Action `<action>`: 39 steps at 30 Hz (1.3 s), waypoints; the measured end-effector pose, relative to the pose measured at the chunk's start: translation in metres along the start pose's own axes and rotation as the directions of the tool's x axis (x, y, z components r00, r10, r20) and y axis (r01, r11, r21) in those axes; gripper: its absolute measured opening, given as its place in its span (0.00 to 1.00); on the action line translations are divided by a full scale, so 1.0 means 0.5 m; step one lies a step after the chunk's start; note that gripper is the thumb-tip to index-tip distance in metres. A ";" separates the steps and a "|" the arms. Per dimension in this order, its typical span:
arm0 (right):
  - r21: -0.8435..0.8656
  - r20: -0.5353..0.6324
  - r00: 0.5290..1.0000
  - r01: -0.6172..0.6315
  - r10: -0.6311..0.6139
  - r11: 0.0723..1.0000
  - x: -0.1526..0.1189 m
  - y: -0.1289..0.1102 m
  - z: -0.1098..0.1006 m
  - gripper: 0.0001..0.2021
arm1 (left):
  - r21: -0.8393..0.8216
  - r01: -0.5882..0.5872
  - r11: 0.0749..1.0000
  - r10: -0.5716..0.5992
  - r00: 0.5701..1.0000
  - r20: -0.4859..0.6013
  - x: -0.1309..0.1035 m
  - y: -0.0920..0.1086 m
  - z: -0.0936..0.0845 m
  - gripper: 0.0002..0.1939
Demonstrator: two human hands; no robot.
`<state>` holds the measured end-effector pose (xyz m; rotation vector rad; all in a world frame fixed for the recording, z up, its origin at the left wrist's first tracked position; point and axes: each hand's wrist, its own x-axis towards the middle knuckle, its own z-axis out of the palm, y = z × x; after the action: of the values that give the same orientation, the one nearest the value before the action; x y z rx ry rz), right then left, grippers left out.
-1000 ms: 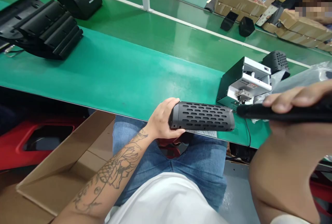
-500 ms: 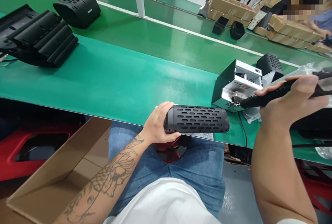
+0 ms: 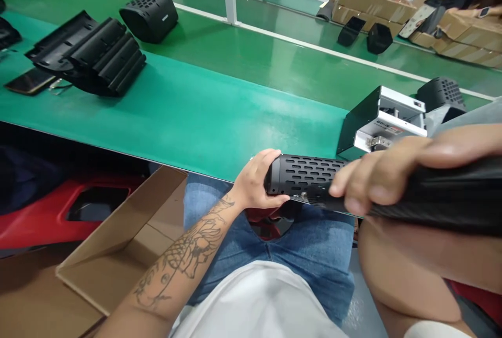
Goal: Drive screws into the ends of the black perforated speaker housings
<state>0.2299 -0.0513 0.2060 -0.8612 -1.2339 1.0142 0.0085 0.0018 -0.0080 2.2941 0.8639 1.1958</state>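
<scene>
My left hand grips the left end of a black slotted housing at the table's front edge. My right hand is wrapped round a long black power screwdriver, whose tip reaches over the lower side of the housing. Whether the tip touches the housing cannot be made out. Behind my right hand stands the silver and black screw feeder, partly covered by the fingers.
Stacked black shells and a phone lie on the left of the green table. Another black housing stands behind them. An open cardboard box is below left. Cartons and people are across the table.
My right hand has brought the screwdriver from the screw feeder down and left to the housing. My left hand keeps its hold on the housing. The view has shifted slightly.
</scene>
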 end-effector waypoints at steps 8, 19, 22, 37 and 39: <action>0.086 0.197 0.976 0.078 -0.093 0.993 0.034 0.070 0.069 0.19 | -0.024 0.025 0.999 -0.025 1.000 0.006 -0.004 -0.003 0.005 0.56; 0.114 0.364 0.923 0.089 -0.125 0.989 0.045 0.095 0.071 0.11 | -0.022 0.069 0.997 -0.069 0.997 0.021 0.002 0.008 -0.003 0.54; 0.155 0.431 0.888 0.102 -0.160 0.983 0.048 0.114 0.075 0.11 | -0.026 0.047 0.999 -0.047 0.999 -0.004 0.008 0.015 -0.009 0.53; 0.125 0.467 0.882 -0.001 -0.058 0.992 0.000 0.135 0.072 0.12 | -0.010 0.093 0.996 -0.093 0.996 0.001 -0.009 0.008 0.005 0.57; 0.103 0.424 0.901 0.050 -0.089 0.993 -0.012 0.136 0.075 0.12 | 0.013 0.062 0.998 -0.062 0.998 -0.007 -0.012 0.008 0.005 0.59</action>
<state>0.1830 -0.0349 0.1461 -0.5311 -1.5624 1.2326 0.0091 -0.0053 -0.0103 2.2578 0.9416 1.1746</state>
